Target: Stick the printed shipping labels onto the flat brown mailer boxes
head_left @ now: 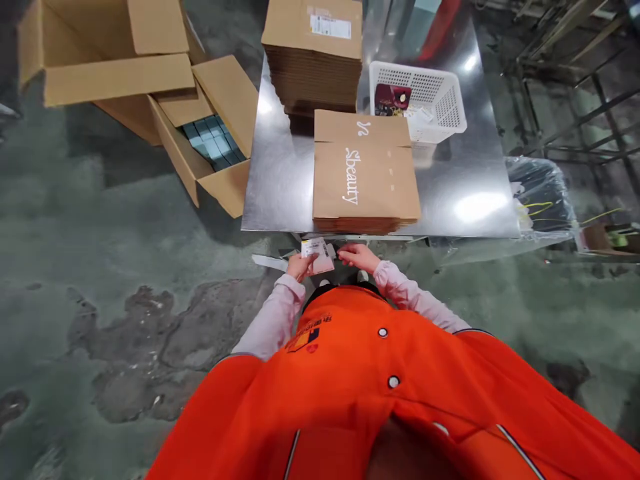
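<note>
Labelled pale-pink packet (318, 255) was pinched between the fingers (309, 262) of the left hand (299, 267), at bottom centre of the frame, just below the steel desk (280, 193). The right hand (357, 257) lay just beside it, fingers loosely extended, apparently holding nothing. Flattened "Sbeauty" cartons (365, 173) lay stacked on the desk.

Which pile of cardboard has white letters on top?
The front stack of flattened cartons, printed "Sbeauty"; the taller stack behind it shows only a label.
</note>
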`<state>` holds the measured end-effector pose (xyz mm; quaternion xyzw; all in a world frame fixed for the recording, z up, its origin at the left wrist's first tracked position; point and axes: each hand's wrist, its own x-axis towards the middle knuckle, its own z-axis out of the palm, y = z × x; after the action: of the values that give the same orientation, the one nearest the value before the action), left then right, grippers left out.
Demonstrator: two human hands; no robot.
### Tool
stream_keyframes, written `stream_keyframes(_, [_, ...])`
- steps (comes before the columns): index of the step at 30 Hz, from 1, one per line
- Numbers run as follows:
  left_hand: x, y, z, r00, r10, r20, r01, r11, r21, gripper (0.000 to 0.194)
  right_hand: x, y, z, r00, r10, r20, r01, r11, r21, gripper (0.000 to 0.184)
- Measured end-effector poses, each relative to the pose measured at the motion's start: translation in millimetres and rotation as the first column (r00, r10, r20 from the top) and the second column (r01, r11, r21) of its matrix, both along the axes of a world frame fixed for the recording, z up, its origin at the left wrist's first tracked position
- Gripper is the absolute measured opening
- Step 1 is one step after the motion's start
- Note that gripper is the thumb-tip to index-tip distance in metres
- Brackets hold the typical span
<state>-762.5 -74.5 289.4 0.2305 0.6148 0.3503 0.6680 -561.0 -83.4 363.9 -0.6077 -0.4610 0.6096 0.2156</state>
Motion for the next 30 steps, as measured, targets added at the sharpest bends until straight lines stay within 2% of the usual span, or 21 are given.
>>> stream_keyframes(1, [-2,-8,13.4,1.000,-0.025,-0.003,0.025,0.999,0.025,0.051,0,3,10.0,0.995,0.055,0.081,-0.067,0.987,0.149,0.011])
stream_keyframes(2, [-3,-15,28.6,0.998,-0.062,-0.012,0.063,0.996,0.064,0.054,0,6,21.3,0.983,0.089,0.160,-0.135,0.942,0.306,0.016])
stream_keyframes(4, [-1,-28,61.2,0.985,-0.158,-0.072,0.169,0.968,0.184,0.055,4,13,45.7,0.954,0.138,0.268,-0.269,0.789,0.552,0.030])
stream_keyframes(5, [4,-33,77.0,0.974,-0.191,-0.123,0.216,0.945,0.246,0.053,7,16,57.9,0.940,0.174,0.294,-0.326,0.716,0.617,0.033])
stream_keyframes(7, [21,-39,103.9,0.962,-0.184,-0.203,0.245,0.909,0.338,0.048,16,21,80.0,0.912,0.258,0.319,-0.410,0.622,0.668,0.027])
stream_keyframes(9, [43,-40,121.7,0.972,-0.110,-0.206,0.185,0.901,0.393,0.049,29,25,97.4,0.901,0.296,0.317,-0.433,0.572,0.697,0.020])
stream_keyframes(11, [65,-36,130.5,0.988,-0.045,-0.148,0.104,0.904,0.416,0.052,41,30,109.8,0.912,0.292,0.289,-0.406,0.535,0.741,0.021])
stream_keyframes(13, [84,-29,133.2,0.997,-0.036,-0.064,0.059,0.912,0.407,0.056,53,41,118.4,0.928,0.272,0.256,-0.364,0.515,0.776,0.022])
stream_keyframes(15, [99,-20,132.7,0.998,-0.062,-0.003,0.058,0.920,0.389,0.058,63,62,124.2,0.942,0.235,0.240,-0.331,0.522,0.786,0.023])
stream_keyframes(19, [117,-8,128.9,0.984,-0.165,0.068,0.130,0.924,0.359,0.057,81,134,127.2,0.962,0.089,0.259,-0.262,0.568,0.780,0.026])
stream_keyframes(22, [125,-13,123.8,0.972,-0.197,0.124,0.152,0.940,0.305,0.059,93,186,120.3,0.942,-0.027,0.333,-0.246,0.619,0.746,0.024])
stream_keyframes(25, [129,-31,115.1,0.956,-0.214,0.202,0.167,0.960,0.225,0.061,100,207,110.4,0.869,-0.122,0.480,-0.293,0.654,0.697,0.032])
stream_keyframes(27, [128,-48,107.8,0.947,-0.230,0.225,0.187,0.963,0.196,0.061,101,206,106.7,0.788,-0.209,0.579,-0.324,0.659,0.679,0.058])
stream_keyframes(29, [123,-68,101.8,0.955,-0.229,0.189,0.195,0.964,0.183,0.061,98,204,105.9,0.708,-0.229,0.668,-0.427,0.615,0.663,0.080])
stream_keyframes(30, [118,-78,100.2,0.958,-0.233,0.166,0.204,0.964,0.173,0.061,97,204,106.0,0.676,-0.176,0.716,-0.528,0.562,0.637,0.083])
